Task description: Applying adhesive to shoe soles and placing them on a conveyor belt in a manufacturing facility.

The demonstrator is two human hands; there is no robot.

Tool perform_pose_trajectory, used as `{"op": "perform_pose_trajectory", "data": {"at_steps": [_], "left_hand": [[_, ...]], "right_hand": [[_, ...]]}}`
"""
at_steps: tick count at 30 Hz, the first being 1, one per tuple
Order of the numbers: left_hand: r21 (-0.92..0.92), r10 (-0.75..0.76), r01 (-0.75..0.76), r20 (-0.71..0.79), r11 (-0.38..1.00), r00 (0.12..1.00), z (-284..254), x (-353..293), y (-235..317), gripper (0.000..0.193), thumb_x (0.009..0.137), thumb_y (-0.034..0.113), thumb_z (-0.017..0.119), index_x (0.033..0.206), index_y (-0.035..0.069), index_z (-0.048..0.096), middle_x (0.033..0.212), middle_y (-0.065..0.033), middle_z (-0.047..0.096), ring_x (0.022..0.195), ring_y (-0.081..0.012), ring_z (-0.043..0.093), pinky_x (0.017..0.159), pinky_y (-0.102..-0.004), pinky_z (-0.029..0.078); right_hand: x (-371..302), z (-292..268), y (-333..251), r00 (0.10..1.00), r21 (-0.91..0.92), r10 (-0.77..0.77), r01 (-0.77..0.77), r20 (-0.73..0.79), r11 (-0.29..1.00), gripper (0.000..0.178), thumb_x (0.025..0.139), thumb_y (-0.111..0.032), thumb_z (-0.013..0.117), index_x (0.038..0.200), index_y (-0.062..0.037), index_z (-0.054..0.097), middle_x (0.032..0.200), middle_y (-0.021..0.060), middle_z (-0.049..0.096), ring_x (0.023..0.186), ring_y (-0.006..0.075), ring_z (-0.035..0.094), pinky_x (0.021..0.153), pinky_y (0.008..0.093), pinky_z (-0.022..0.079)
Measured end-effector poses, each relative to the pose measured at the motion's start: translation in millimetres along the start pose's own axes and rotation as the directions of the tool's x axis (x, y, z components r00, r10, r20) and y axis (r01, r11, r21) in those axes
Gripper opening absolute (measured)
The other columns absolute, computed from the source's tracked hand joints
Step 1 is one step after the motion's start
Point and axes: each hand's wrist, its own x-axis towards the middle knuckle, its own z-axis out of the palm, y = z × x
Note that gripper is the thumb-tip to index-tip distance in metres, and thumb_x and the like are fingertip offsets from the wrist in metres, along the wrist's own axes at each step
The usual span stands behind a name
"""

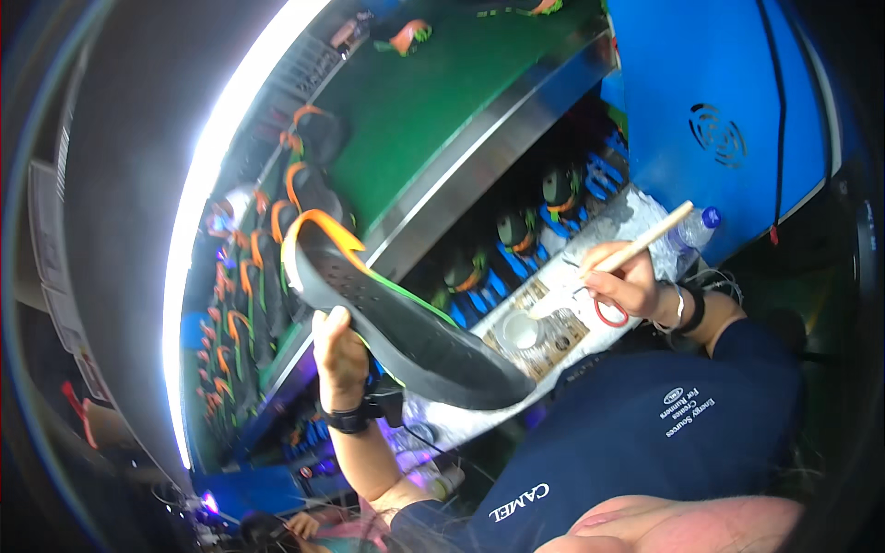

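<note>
My left hand [339,359] grips the edge of a large shoe sole [415,346], dark grey inside, with an orange end and a green rim line. The sole is tilted, its hollow inner side showing a group of small holes. In my right hand [627,281] is a tool with a pale wooden handle [662,232], which slants up to the right; its other end is hard to make out. Just below that hand lies a red loop like a scissor handle [609,314]. A small white cup [520,330] stands on the stained worktop, between the sole and my right hand.
A green conveyor belt [433,120] with a metal edge runs behind the bench, carrying many orange-trimmed shoe parts [293,184]. Several shoes [516,230] sit on blue holders beneath it. A plastic bottle [696,229] stands by the blue machine panel [710,64] at right.
</note>
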Motion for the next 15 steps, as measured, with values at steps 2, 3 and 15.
{"op": "perform_pose_trajectory", "data": {"at_steps": [2,3,15], "left_hand": [[0.097,0.016,-0.029,0.126,0.995,0.992,-3,29,35,0.042,0.076,0.022,0.049,0.110,-0.001,0.044,0.104,-0.0106,0.053,0.100,-0.0233,0.049,0.087,-0.0377,0.037],[0.081,0.006,-0.015,0.119,0.997,0.993,-1,49,46,0.038,0.076,0.021,0.052,0.106,-0.001,0.045,0.098,-0.0107,0.055,0.091,-0.0219,0.053,0.078,-0.0354,0.043],[0.776,0.150,-0.085,-0.013,0.625,0.989,48,396,25,0.052,0.063,0.036,0.071,0.099,0.001,0.056,0.089,-0.0122,0.060,0.071,-0.0253,0.059,0.058,-0.0383,0.046]], "right_hand": [[-8,-8,-7,0.997,-0.029,0.018,-0.020,-0.075,0.999,0.004,0.077,-0.002,0.054,0.079,0.0016,0.055,0.055,0.0017,0.049,0.043,0.0034,0.040,0.038,0.0175,0.030],[-15,-14,-8,0.989,-0.023,0.057,-0.061,-0.133,0.998,0.005,0.077,-0.002,0.053,0.079,0.0017,0.055,0.056,0.0022,0.049,0.042,0.0036,0.040,0.038,0.0174,0.030],[-82,-52,-42,0.811,-0.213,-0.070,-0.068,-0.581,0.975,0.007,0.078,-0.002,0.050,0.081,0.0039,0.051,0.057,0.0055,0.048,0.040,0.0045,0.037,0.037,0.0174,0.029]]}}
